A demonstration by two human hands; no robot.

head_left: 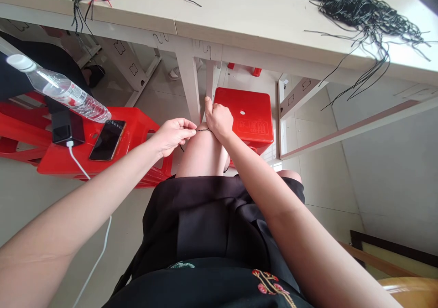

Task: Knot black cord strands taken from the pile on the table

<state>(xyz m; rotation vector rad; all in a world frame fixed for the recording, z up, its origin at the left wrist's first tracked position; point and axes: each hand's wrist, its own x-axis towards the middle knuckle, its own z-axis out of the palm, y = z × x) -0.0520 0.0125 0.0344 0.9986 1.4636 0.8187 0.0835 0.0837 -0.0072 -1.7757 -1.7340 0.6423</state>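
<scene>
My left hand (173, 137) pinched the thin, limp black cord (203, 129) near its end. My half-closed right hand (218, 121) held it across my bare knee (201, 155).

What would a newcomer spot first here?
The left hand and right hand pinching a thin black cord over the knee, centre frame, draw the eye first. A bright red stool sits just beyond them, and a big tangle of black cords lies on the pale table at top right.

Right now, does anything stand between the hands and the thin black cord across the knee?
Nothing visible: the left hand and right hand both pinch the thin black cord lying over the bare knee.
</scene>
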